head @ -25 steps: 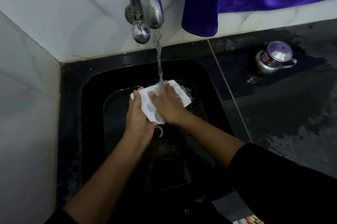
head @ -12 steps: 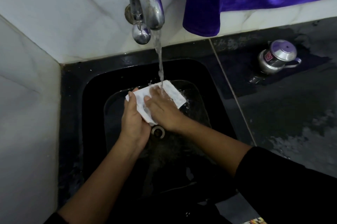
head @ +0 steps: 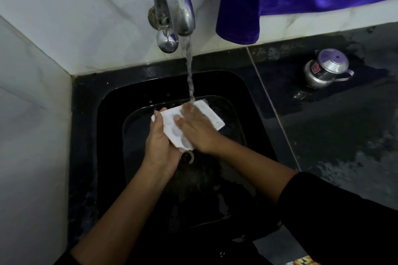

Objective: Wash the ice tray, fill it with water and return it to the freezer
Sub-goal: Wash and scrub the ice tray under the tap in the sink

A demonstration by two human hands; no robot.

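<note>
At the centre of the frame we hold the white ice tray [head: 212, 115] over the black sink [head: 90, 113], under water [head: 190, 75] running from the steel tap [head: 174, 3] above. Our left hand [head: 160, 146] is curled around the tray's lower left edge, gripping it. Our right hand [head: 197, 126] lies flat and open on the tray's face, fingers spread, clasping nothing. A steel pot [head: 326, 68] stands on the table at the upper right.

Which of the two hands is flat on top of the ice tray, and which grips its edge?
The right hand lies flat on the white ice tray under the stream; the left hand grips its near-left edge.
</note>
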